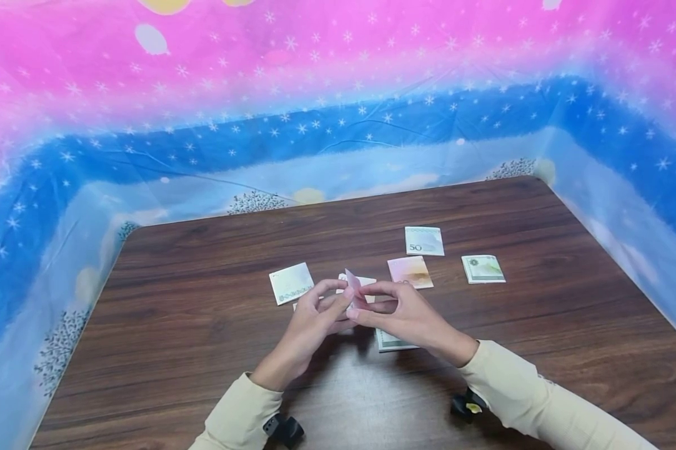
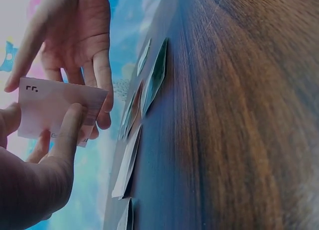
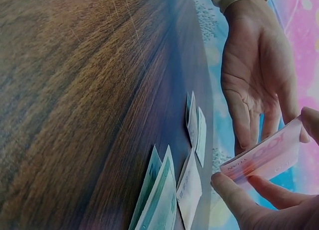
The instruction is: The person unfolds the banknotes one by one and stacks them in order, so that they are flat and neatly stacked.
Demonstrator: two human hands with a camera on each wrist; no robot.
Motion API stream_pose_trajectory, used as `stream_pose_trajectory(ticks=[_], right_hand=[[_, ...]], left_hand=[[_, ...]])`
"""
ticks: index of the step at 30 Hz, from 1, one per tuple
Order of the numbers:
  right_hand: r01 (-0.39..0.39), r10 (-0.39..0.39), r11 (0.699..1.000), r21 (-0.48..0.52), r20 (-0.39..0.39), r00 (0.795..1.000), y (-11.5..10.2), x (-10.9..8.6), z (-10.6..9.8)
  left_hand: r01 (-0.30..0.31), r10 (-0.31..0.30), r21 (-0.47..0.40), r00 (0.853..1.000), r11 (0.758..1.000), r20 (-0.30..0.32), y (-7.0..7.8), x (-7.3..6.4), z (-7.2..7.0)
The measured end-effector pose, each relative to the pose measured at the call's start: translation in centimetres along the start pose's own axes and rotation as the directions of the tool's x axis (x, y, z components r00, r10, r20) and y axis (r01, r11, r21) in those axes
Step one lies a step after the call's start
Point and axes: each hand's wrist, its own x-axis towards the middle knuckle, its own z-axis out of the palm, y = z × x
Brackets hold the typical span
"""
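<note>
A folded pink banknote is held up over the table between both hands; its printed 100 shows in the right wrist view. My left hand pinches its left side between thumb and fingers. From the other side my right hand holds it with thumb and fingertips. In the left wrist view, the note's pale face has a thumb or finger pressed on it. Beneath the hands lies another folded note, mostly hidden. A green folded note sticks out below the right hand.
Folded notes lie spread on the dark wooden table: a pale one at left, a pink-brown one, one marked 50 and a green one at right. A patterned cloth stands behind the table.
</note>
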Motion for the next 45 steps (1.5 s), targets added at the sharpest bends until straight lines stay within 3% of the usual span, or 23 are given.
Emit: stream_pose_trajectory(ticks=[10, 29, 45], right_hand=[[-0.001, 0.000, 0.999, 0.052, 0.031, 1.000, -0.04, -0.16, -0.10], [-0.043, 0.041, 0.998, 0.044, 0.028, 0.999, -0.17, -0.15, -0.16], [-0.054, 0.053, 0.997, 0.051, 0.036, 0.998, -0.42, -0.13, -0.65]], left_hand=[[-0.006, 0.006, 0.008, 1.000, 1.000, -0.008, -0.09, -0.06, -0.01], [0.004, -0.004, 0.015, 1.000, 1.000, -0.012, 0.16, -0.06, 0.05], [0.025, -0.026, 0.043, 0.999, 0.999, 0.021, 0.67, -0.23, -0.04]])
